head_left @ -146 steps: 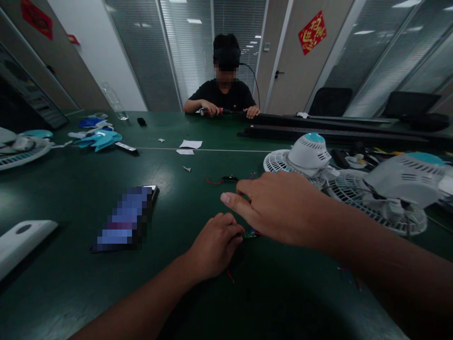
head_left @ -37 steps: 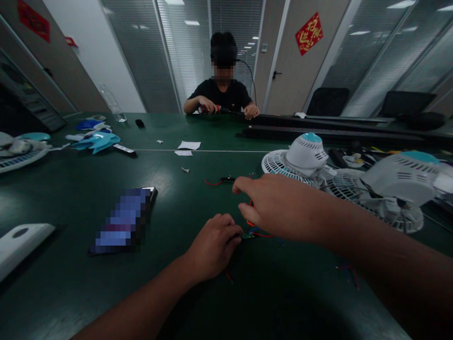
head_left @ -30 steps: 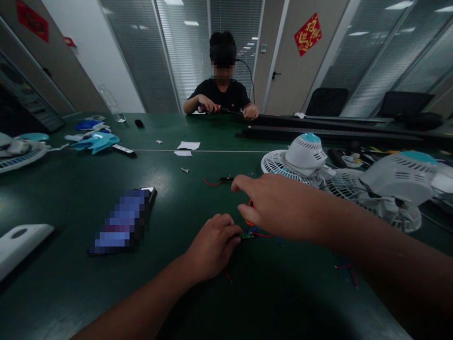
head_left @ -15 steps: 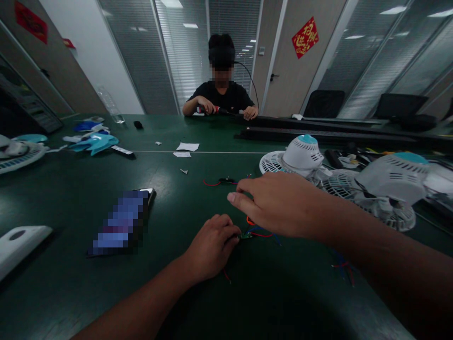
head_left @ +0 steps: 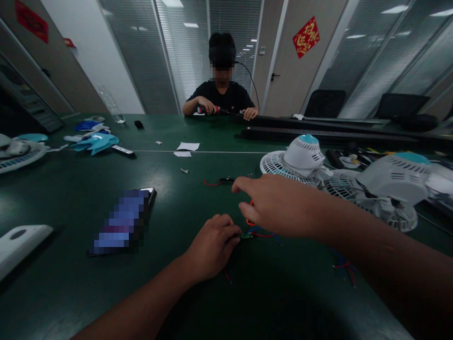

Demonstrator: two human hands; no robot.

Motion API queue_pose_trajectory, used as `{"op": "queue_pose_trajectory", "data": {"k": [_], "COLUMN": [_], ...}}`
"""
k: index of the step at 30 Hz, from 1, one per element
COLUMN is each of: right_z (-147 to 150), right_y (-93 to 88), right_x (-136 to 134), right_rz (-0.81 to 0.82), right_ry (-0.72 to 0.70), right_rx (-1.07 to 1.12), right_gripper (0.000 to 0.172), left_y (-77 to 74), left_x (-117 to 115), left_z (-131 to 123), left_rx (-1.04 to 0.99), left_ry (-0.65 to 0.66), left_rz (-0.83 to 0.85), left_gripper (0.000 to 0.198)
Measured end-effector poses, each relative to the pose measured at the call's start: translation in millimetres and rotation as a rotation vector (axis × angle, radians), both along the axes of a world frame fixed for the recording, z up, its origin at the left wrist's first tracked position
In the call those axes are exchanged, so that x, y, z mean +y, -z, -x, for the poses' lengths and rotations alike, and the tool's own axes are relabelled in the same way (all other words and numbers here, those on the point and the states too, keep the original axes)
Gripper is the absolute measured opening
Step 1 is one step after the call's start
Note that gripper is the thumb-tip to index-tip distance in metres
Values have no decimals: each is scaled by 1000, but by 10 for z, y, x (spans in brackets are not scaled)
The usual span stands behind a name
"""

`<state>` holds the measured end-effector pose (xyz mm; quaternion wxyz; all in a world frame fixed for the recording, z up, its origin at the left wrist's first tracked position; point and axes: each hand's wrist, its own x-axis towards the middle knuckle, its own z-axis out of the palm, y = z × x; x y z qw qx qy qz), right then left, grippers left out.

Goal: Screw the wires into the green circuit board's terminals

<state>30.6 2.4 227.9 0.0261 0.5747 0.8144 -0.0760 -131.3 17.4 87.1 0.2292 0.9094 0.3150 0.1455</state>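
Observation:
My left hand (head_left: 216, 245) rests on the green table with thumb and fingers pinched on one end of a small green circuit board (head_left: 247, 235). Red and blue wires (head_left: 264, 234) spread from the board's right side, and a red wire (head_left: 227, 276) pokes out below the same hand. Above the board hovers my right hand (head_left: 276, 205), thumb and index finger apart, nothing visible between them; its other fingers are hidden. An orange-red thing (head_left: 249, 222), partly covered, shows behind the right thumb. Just past the index fingertip lies a small black part (head_left: 226, 180) with a red wire.
White fan housings (head_left: 304, 158) stand at the right, near loose wires (head_left: 347, 271). A phone (head_left: 122, 219) and a white casing (head_left: 21, 243) lie left, blue fan blades (head_left: 95, 141) farther back. Across the table, a person (head_left: 222, 94) holds a red-and-black tool beside long black bars (head_left: 318, 132).
My right thumb has drawn back to the right and the index finger has straightened, with the gap between them wider. My left hand stays on the circuit board.

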Motion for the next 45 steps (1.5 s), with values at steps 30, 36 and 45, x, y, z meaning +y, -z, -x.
{"op": "queue_pose_trajectory", "data": {"k": [30,36,45], "right_z": [31,-9,11], "right_y": [0,9,3], "right_x": [0,38,35], "right_rz": [-121,-84,-62], "right_ry": [43,40,3], "right_rx": [-122,-120,-41], "right_gripper": [39,34,38], "left_y": [26,-5,-8], "left_x": [-2,-2,5], "left_z": [8,7,5], "left_rx": [-3,7,1], "left_ry": [-7,-5,2], "left_rz": [-2,16,13], "left_gripper": [19,17,16]}}
